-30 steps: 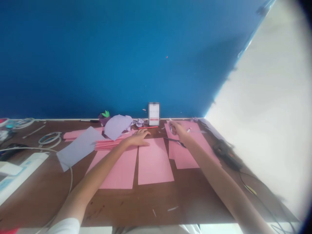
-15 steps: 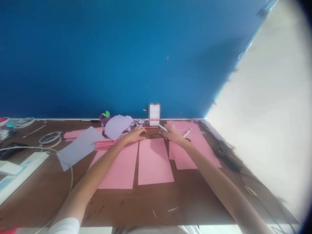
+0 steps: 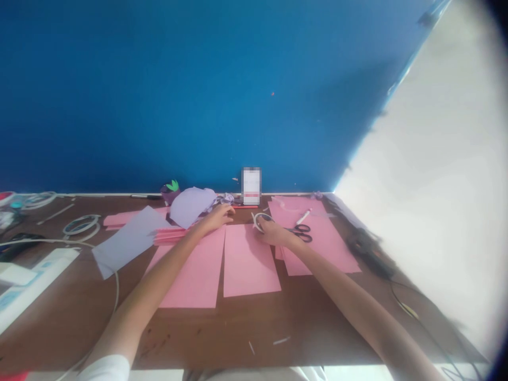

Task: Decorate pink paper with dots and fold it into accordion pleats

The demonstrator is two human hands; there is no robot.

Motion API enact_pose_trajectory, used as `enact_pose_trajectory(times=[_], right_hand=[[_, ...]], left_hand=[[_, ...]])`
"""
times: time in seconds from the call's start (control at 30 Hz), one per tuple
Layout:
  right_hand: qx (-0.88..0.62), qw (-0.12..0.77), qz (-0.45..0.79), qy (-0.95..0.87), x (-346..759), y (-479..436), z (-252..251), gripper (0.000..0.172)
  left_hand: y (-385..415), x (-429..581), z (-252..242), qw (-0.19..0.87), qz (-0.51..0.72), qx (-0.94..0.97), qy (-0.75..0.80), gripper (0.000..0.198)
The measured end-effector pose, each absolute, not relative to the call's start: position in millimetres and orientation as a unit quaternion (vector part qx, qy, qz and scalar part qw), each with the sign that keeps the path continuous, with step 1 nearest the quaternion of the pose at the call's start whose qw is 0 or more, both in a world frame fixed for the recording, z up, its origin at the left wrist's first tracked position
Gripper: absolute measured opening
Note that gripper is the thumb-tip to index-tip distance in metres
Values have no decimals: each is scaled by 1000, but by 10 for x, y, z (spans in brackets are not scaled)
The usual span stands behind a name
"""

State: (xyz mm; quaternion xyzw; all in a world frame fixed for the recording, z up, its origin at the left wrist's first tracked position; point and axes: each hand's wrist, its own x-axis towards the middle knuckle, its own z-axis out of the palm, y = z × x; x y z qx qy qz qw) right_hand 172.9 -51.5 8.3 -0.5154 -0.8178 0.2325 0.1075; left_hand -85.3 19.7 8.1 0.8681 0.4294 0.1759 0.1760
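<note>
My right hand point(image 3: 270, 232) is closed on a roll of tape point(image 3: 256, 220), a pale ring, above the far end of the middle pink sheet point(image 3: 249, 264). Its grip is partly hidden behind the fingers. My left hand point(image 3: 220, 216) lies with fingers stretched at the far end of the left pink sheet point(image 3: 194, 280), beside the lilac paper point(image 3: 190, 205); nothing shows in it. Scissors with black handles point(image 3: 305, 237) and a white marker point(image 3: 304, 216) rest on the right pink sheets point(image 3: 329, 248), by my right wrist.
A phone point(image 3: 251, 186) stands against the blue wall, behind a red pencil-like stick point(image 3: 245, 207). Folded pink paper point(image 3: 169, 235) and a pale sheet point(image 3: 125, 243) lie leftward. A power strip point(image 3: 35, 280) with a cable is far left; a dark corded tool point(image 3: 369, 254) is at right.
My right hand has moved left and nearer with the tape roll, uncovering the scissors. The middle pink sheet has shifted slightly. My left hand has barely moved.
</note>
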Motion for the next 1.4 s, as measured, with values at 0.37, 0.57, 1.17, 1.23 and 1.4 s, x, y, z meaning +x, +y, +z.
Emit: enact_pose_trajectory(times=[0.37, 0.57, 1.17, 1.23, 1.4], right_hand=[[-510, 169, 276, -797, 1969, -410, 291, 20], [-504, 187, 312, -783, 2056, -377, 249, 21], [-525, 251, 203, -788, 2266, -196, 152, 29], [-528, 280, 211, -774, 2257, -209, 172, 27], [-517, 308, 265, -753, 2192, -251, 213, 25]], left_hand=[[20, -794, 274, 30, 109, 828, 549, 31], [-159, -755, 433, 140, -23, 866, 479, 41], [-271, -567, 216, 213, -59, 882, 417, 89], [-273, -564, 251, 212, -70, 880, 419, 89], [-319, -537, 400, 225, -84, 867, 436, 90]])
